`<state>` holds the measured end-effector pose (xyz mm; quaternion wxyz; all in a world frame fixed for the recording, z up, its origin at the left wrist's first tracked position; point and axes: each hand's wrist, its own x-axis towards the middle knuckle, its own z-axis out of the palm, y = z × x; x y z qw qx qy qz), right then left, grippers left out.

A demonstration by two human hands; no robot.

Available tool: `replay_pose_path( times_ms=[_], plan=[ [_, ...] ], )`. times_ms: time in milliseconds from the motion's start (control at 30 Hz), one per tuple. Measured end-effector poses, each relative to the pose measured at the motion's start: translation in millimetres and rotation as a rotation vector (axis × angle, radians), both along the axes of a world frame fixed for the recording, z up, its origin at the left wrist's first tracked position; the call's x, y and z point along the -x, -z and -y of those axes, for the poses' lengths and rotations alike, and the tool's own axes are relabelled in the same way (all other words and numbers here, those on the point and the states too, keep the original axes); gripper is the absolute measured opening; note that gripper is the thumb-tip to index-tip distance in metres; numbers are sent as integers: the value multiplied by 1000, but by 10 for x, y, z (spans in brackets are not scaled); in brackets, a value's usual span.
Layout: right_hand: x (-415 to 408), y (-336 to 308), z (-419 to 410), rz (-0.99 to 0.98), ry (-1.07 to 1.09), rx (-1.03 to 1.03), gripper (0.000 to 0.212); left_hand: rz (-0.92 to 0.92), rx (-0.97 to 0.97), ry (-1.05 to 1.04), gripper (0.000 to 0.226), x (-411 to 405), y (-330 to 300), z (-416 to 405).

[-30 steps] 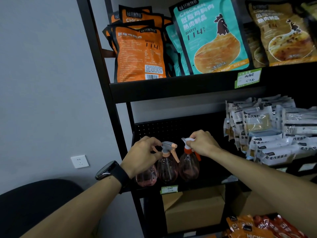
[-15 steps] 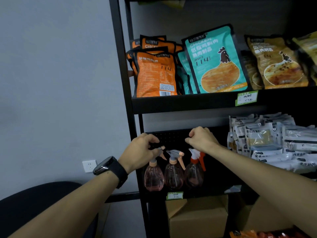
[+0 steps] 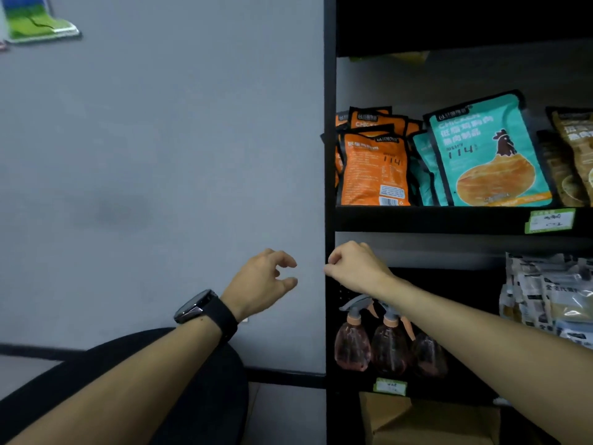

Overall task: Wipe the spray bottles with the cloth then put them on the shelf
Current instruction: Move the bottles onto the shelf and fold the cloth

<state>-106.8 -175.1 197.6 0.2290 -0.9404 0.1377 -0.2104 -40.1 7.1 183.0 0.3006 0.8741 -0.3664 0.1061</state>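
Observation:
Three pinkish see-through spray bottles stand side by side on the black shelf (image 3: 359, 385): the left bottle (image 3: 352, 348), the middle bottle (image 3: 389, 350) and the right bottle (image 3: 428, 356), whose top my right forearm hides. My left hand (image 3: 260, 281), with a black watch on the wrist, hangs in front of the grey wall left of the shelf post, fingers curled apart and holding nothing. My right hand (image 3: 356, 268) is a loose fist above the bottles, touching none of them. No cloth is in view.
Orange food pouches (image 3: 373, 168) and teal food pouches (image 3: 487, 152) fill the shelf above. White packets (image 3: 552, 293) are stacked right of the bottles. A cardboard box (image 3: 430, 422) sits below. A black chair back (image 3: 205, 374) is at lower left.
Both hands let go of the bottle tops and lifted up and away; the left hand moved left past the shelf post. The view swung up and left.

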Motion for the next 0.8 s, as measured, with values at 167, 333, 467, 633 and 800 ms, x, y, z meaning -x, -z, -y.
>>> replay_pose_path(
  times_ms=[167,333,467,633,800],
  plan=[
    [-244,-31,-540,-7,-95,22,17,-2,16,-117,29,-92,-51,-571],
    [-473,9,-1131,-24,-207,0,27,17,5,-241,29,-157,-40,-1189],
    [-635,80,-1624,-47,-298,4,28,0,9,-338,29,-168,29,-1698],
    [-796,211,-2219,-73,-410,10,24,-24,11,-463,28,-144,169,-2330],
    [-929,384,-2783,-92,-520,24,20,-36,11,-563,28,-117,311,-2891]
  ],
)
